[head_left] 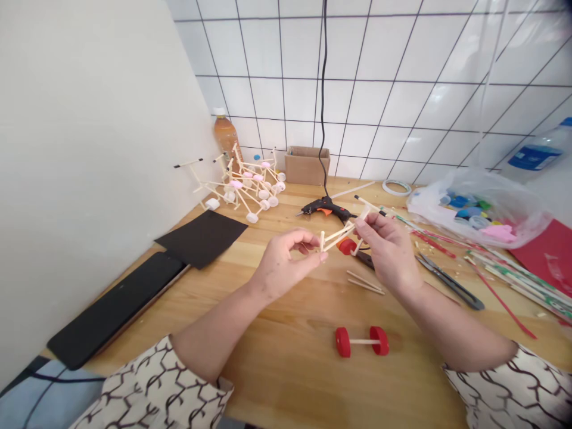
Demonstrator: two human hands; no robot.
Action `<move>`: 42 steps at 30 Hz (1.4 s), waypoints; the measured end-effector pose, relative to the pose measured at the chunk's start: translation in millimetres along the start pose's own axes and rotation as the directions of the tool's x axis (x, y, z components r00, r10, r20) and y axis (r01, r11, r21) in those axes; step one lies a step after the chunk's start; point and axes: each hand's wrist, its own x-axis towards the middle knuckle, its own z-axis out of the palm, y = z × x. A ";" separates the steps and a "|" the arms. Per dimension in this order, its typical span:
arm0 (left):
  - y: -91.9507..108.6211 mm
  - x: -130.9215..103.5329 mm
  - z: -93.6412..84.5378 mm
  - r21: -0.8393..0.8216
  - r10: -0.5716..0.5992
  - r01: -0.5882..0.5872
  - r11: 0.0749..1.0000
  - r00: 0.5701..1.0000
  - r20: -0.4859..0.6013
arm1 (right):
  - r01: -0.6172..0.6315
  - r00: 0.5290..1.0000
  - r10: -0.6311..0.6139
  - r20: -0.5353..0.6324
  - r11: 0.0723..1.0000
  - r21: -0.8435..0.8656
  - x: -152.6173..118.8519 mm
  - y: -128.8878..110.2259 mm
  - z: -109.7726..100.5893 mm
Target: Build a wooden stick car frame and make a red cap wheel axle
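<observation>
Between my two hands is a small frame of pale wooden sticks (336, 238), held above the table. My left hand (288, 262) pinches its left end, at a short crosspiece. My right hand (391, 250) grips the other end, where a stick with black tips (370, 205) stands out as a handlebar. Below my hands lie a few loose wooden sticks (365, 282). Closer to me, two red bottle caps (342, 342) are joined by a short stick like an axle. Another red cap (346, 246) is partly hidden behind the frame.
A black glue gun (328, 208) lies behind my hands, its cord rising. Finished stick models (250, 179) stand at the back left, near a bottle (226, 134). A phone (118, 304) and black sheet (203, 237) lie left. Scissors (451, 283) and a bag of caps (478, 208) are right.
</observation>
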 end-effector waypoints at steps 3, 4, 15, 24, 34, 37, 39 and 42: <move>-1.4 0.3 1.5 0.050 0.069 -0.068 0.996 0.997 -0.021 | -0.010 1.000 0.010 0.007 1.000 -0.011 -2.4 -1.0 2.8; -1.6 0.5 1.6 0.065 0.091 -0.089 0.994 0.996 -0.023 | -0.014 1.000 0.014 0.009 1.000 -0.015 -3.1 -1.5 3.4; -7.2 4.0 -5.4 0.104 0.125 -0.124 0.987 0.992 -0.006 | -0.001 0.996 0.005 0.092 0.999 -0.043 -6.8 -3.0 1.8; -4.3 4.4 -6.8 0.165 0.101 -0.097 0.982 0.995 -0.018 | -0.022 0.993 0.026 0.116 0.999 -0.036 -8.3 0.2 4.5; -9.2 8.5 -8.6 0.037 -0.010 0.014 0.999 0.993 -0.120 | 0.391 0.909 -0.414 0.054 0.800 -0.456 -28.2 -15.6 4.8; -7.2 8.6 -8.1 -0.023 -0.063 0.060 0.998 0.989 -0.131 | 0.461 0.884 -0.369 0.287 0.789 -0.405 -45.5 -21.6 13.9; -7.1 8.4 -7.2 -0.064 -0.068 0.060 0.996 0.989 -0.130 | 0.354 0.912 -0.228 0.341 0.857 -0.375 -53.0 -21.4 20.2; -8.9 7.9 -6.0 -0.093 -0.055 0.044 0.995 0.991 -0.123 | 0.308 0.925 -0.173 0.337 0.861 -0.405 -56.8 -20.5 23.1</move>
